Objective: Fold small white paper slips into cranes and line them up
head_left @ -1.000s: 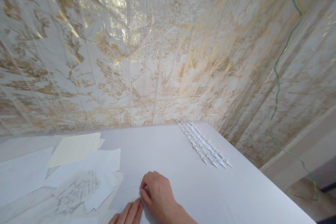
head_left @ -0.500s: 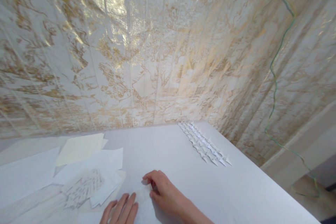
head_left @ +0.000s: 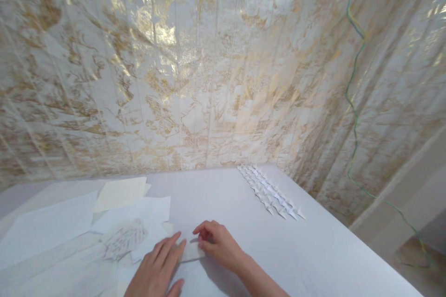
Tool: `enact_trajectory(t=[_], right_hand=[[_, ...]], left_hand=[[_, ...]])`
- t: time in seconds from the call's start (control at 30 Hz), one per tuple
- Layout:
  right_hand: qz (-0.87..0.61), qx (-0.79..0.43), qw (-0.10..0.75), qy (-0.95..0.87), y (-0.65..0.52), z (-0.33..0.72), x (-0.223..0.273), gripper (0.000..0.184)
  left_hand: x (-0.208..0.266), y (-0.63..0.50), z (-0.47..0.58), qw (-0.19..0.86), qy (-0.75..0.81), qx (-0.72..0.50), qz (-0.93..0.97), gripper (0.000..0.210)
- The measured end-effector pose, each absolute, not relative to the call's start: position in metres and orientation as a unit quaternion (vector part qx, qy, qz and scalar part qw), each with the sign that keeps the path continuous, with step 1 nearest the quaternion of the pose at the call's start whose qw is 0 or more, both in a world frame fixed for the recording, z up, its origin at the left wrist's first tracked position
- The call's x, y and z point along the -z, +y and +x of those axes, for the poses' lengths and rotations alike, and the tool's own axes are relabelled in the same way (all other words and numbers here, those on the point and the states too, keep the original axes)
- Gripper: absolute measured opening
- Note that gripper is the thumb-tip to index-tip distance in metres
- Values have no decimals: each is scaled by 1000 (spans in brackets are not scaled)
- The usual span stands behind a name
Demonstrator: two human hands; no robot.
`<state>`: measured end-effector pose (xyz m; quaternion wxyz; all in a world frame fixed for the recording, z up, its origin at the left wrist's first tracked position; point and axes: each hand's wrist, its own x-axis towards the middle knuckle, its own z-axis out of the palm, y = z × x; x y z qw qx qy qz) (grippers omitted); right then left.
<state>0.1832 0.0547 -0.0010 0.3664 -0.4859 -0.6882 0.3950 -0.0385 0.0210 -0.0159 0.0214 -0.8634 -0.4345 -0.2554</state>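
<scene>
A small white piece of paper (head_left: 192, 252) lies on the white table between my hands, near the front of the view. My left hand (head_left: 156, 263) rests at its left side with fingers stretched out, fingertips touching it. At the paper's right edge, my right hand (head_left: 220, 244) has its fingers curled in and thumb against the sheet, pinching it. My right fingertips partly hide that edge.
Loose paper sheets (head_left: 52, 220) spread over the left of the table, among them a cream sheet (head_left: 120, 193) and a sheet with dark writing (head_left: 126, 240). Rows of small folded paper pieces (head_left: 270, 190) stand at the back right. A green cord (head_left: 354, 123) hangs by the patterned wall covering (head_left: 209, 79).
My left hand has moved forward and shows more of its back. The paper's near edge now shows as a straight line between my hands. The view has shifted slightly.
</scene>
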Motion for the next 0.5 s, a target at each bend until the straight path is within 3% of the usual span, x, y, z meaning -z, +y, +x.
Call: enact_trajectory(t=[0.1,0.2,0.37,0.5], right_hand=[[-427,-497,430,-621,42,171,2,20],[-326,-620,483,-525,28,161,-2,32],[-288,-632,528,-488,10,155,-15,38],[-272,-627,482,-549,1,161,-21,34]], left_hand=[[20,17,-43,-105,-452,393,-794,69],[15,7,-40,-266,-478,459,-700,69],[3,-9,-35,-523,-464,472,-537,61],[9,-14,-34,-637,-401,478,-453,48]])
